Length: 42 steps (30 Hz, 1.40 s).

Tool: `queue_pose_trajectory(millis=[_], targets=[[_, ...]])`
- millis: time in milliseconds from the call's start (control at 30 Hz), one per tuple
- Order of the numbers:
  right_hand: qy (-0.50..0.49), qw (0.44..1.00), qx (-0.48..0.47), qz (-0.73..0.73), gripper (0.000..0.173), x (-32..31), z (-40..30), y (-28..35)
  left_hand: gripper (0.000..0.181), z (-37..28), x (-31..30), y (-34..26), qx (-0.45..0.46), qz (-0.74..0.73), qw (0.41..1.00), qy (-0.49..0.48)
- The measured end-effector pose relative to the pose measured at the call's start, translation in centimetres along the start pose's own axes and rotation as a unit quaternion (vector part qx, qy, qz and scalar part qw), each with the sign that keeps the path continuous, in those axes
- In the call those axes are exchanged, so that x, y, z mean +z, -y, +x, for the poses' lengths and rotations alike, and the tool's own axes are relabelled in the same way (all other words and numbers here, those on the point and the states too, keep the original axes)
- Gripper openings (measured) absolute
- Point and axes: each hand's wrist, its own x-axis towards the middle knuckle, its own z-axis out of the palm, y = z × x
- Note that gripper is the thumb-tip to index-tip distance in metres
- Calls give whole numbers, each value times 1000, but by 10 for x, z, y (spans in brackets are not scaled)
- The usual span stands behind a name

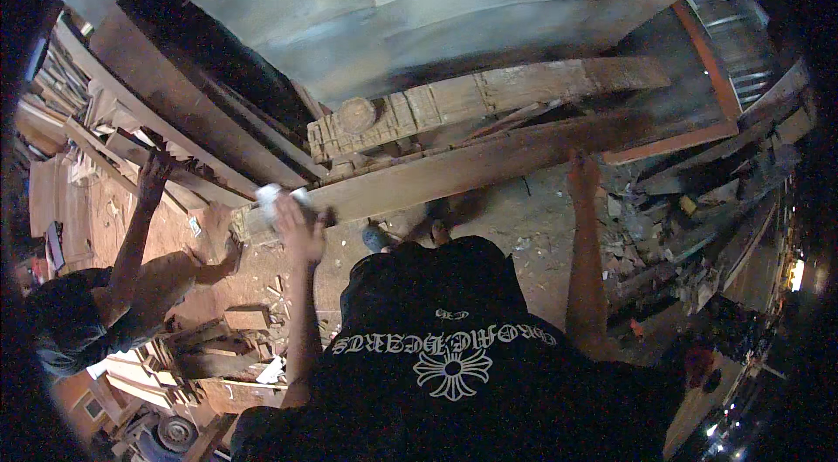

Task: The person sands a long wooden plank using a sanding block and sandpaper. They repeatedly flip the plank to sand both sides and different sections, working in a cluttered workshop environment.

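A long wooden board [432, 183] runs across in front of me, its near face pale and smooth. My left hand [300, 226] is at the board's left end, palm down and blurred. Under its fingers is a white item [278, 197], too blurred to name, perhaps a cloth or paper. Further right, my right hand [582, 174] grips the board's lower edge in shadow; its fingertips are hard to make out. Just behind the board lies a thick, rough wooden beam [452, 102] with dark grooves across it and a round wooden piece [354, 115] on its left end.
A co-worker's hand [157, 167] rests on timber at the left. Long planks [190, 95] lean behind it. Scrap wood [648, 233] is heaped at the right, and offcuts [245, 318] lie on the dirt floor [262, 265]. A wheel [175, 432] shows at the bottom left.
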Motion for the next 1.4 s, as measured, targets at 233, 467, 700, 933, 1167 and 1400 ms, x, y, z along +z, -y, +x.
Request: queue_pose_trajectory(millis=[233,467,700,933,1167,1400], targets=[[-54,975,-188,-100,33,42,-7,85,80,1,28,-83,266,-102,957,60],[-50,979,-156,-125,33,44,-14,94,79,-16,-32,91,113,-60,992,-17],[-51,978,-132,-155,34,51,-12,91,93,-21,-12,60,131,-2,991,-37],[-62,973,-147,-166,33,49,-12,90,89,0,9,-59,249,-100,962,47],[-43,979,-143,-139,34,55,-9,81,83,-10,-10,3,196,-55,978,50],[-81,954,-178,-229,37,39,-19,114,68,-30,-37,79,27,-79,995,-58]])
